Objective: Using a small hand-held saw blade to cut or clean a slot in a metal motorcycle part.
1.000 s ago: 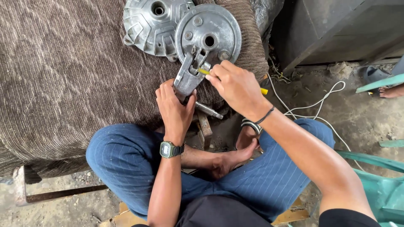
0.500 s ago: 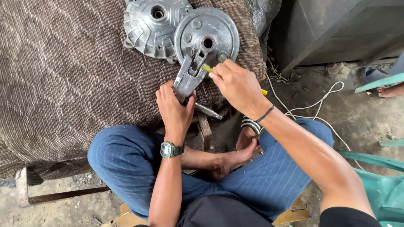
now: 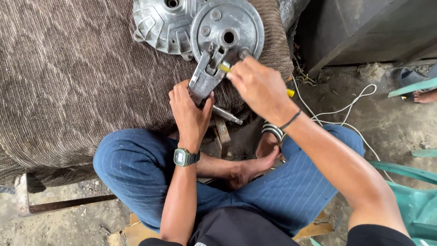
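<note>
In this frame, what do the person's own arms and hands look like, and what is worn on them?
Both forearms are bare, no gloves. The left hand has a green digital wristwatch on a dark strap. The right hand has a thin black band at the wrist and a black short sleeve above.

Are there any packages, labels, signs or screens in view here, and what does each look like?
Wristwatch screen: on the left wrist, small rectangular pale display in a dark green case with a dark strap.
Faint raised marking on the round grey metal plate: too small to make out.
No packages or signs are in view.
</note>
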